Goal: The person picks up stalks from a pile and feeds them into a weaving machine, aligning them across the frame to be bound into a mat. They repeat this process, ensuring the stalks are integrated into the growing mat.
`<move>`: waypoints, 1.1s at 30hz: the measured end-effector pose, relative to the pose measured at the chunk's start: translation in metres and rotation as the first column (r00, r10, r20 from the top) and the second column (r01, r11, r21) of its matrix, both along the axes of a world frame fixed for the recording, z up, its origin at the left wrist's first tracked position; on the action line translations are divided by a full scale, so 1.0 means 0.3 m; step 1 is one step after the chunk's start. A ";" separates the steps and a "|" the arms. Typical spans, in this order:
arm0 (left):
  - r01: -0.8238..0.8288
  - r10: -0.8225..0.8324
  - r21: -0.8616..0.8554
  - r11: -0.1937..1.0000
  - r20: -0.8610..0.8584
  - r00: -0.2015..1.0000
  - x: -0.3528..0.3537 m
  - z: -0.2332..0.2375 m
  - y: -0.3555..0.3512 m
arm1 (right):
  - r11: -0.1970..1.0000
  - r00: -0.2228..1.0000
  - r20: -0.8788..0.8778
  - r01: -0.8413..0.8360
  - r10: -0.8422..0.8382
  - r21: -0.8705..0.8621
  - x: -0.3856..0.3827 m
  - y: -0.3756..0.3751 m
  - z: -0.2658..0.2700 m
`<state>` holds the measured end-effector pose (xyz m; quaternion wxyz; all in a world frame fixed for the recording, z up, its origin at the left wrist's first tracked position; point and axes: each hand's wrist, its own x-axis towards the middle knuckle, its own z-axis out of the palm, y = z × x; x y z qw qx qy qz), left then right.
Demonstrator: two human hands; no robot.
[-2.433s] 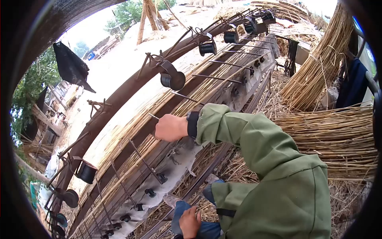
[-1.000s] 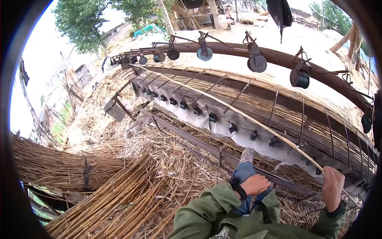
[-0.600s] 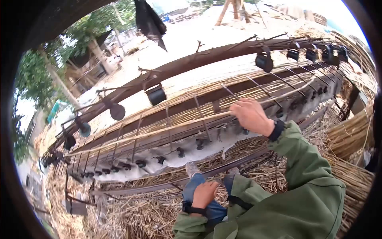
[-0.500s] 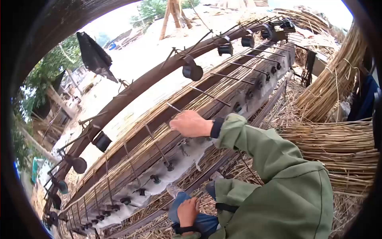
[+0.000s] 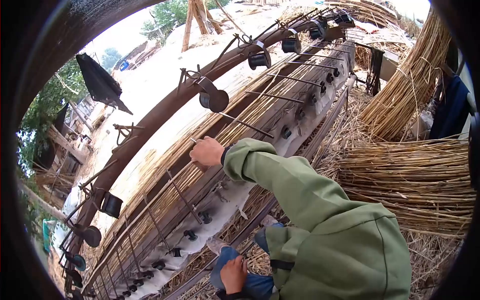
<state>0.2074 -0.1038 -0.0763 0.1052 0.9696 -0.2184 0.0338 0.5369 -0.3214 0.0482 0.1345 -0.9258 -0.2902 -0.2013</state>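
Reed stalk (image 5: 193, 141): butt end pokes out above the right hand (image 5: 206, 151), which is fisted tight round it; the stalk lies low along the top of the reed mat (image 5: 250, 112) on the long frame, seemingly so it beds in line with the strands there; the rest of its length is hard to pick out among them; iron rods (image 5: 248, 126) slant across the mat at intervals and the hand sits between two of them; likely they keep the strands in lanes; black knobs (image 5: 204, 217) line the pale front face below; dark spools (image 5: 215, 100) hang from the curved beam (image 5: 150, 122) behind the mat, about one per rod, probably for binding cord, though no cord shows clearly; left hand (image 5: 234, 274) well apart from the right, lying loose and open on the jeans knee (image 5: 257, 286), holding nothing, seemingly a prop for the forward lean; green sleeve (image 5: 285, 175) stretched out to the mat; tied reed bundles (image 5: 415, 175) stacked near on the right, probably kept close for reach; a sheaf (image 5: 402, 80) leans beyond them
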 end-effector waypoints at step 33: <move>-0.263 0.232 -0.532 0.805 -0.126 0.965 0.030 -0.278 0.103 | 0.524 0.737 -0.539 0.294 0.408 0.799 -0.907 -0.018 -0.340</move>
